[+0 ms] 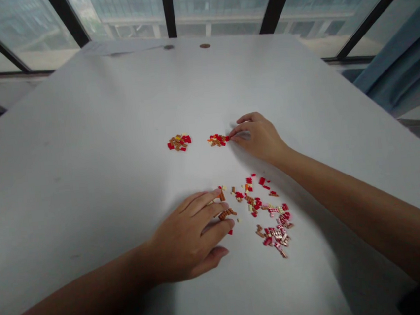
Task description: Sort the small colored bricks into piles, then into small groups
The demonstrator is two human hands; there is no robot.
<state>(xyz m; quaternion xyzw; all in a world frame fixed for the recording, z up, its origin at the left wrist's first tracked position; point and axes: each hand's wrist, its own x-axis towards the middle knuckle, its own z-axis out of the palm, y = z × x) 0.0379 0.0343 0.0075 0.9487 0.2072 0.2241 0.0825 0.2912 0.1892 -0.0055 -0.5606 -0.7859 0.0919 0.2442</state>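
On a white table (117, 117), my left hand (191, 236) lies near the front, fingers stretched out flat over the left end of a scattered spread of small red, brown and pink bricks (271, 216). A brown brick (226, 214) sits under its fingertips. My right hand (258, 135) reaches further out, its fingers curled together and touching the right edge of a small red and orange pile (217, 139). Whether it holds a brick is hidden. A second small pile (179, 142) of red and brown bricks lies to the left, apart from both hands.
Two small round marks (204, 45) show near the table's far edge. Beyond it are large windows with dark frames (168, 10). A blue fabric (405, 69) hangs off to the right of the table.
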